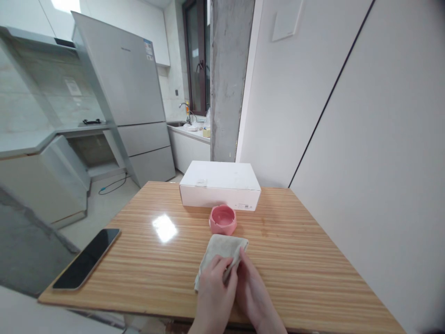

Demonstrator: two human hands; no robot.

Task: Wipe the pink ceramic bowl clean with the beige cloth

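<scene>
A folded, light grey-green cloth (222,246) lies near the front of the wooden table. My left hand (216,283) grips the cloth's near part, its thumb and fingers pinched together on the fabric. Close beside it, my right hand (251,283) holds the cloth's right edge between thumb and fingers. Parts of the fingers on both hands are hidden by the fabric and by each other. Just beyond the cloth sits a pink ashtray-like bowl (223,227) with notches in its rim.
Behind the bowl stands a white cardboard box (219,176). A dark-screened phone (86,260) lies at the left edge of the wooden table (295,260). A white wall (365,162) runs along the right. A grey refrigerator (121,83) stands further back.
</scene>
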